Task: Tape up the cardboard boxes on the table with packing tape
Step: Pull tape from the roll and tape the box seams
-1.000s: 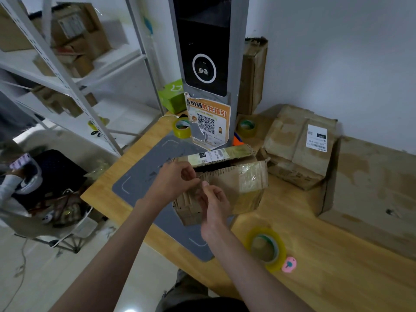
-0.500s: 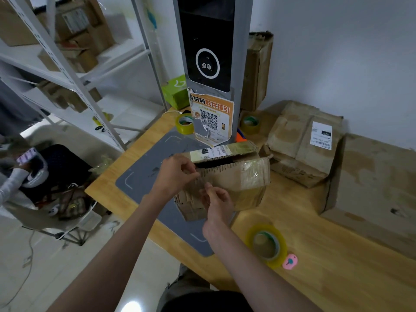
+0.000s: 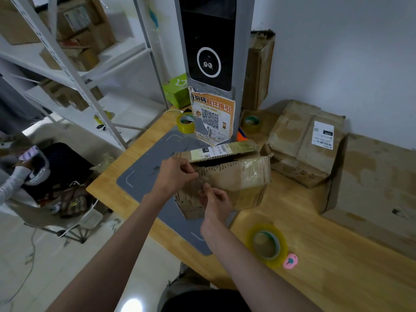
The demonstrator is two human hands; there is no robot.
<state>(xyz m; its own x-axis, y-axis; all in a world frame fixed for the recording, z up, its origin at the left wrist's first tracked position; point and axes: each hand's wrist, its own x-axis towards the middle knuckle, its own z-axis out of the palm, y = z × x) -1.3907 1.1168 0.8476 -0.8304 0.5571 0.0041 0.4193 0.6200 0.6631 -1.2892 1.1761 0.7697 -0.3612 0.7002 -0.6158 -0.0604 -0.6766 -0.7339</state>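
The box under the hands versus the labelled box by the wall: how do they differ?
The box under the hands has a top flap gaping open; the labelled box by the wall looks closed. The first sits on the grey mat, the second on bare wood. Both are worn brown cardboard with white labels.

A grey scanner column (image 3: 211, 52) stands at the table's rear, an orange QR poster (image 3: 212, 118) taped to its base. A grey mat (image 3: 144, 174) lies before it. A small pink object (image 3: 290, 261) rests near the front edge. White shelving (image 3: 74, 70) stands left, a green carton (image 3: 176, 91) beside it.
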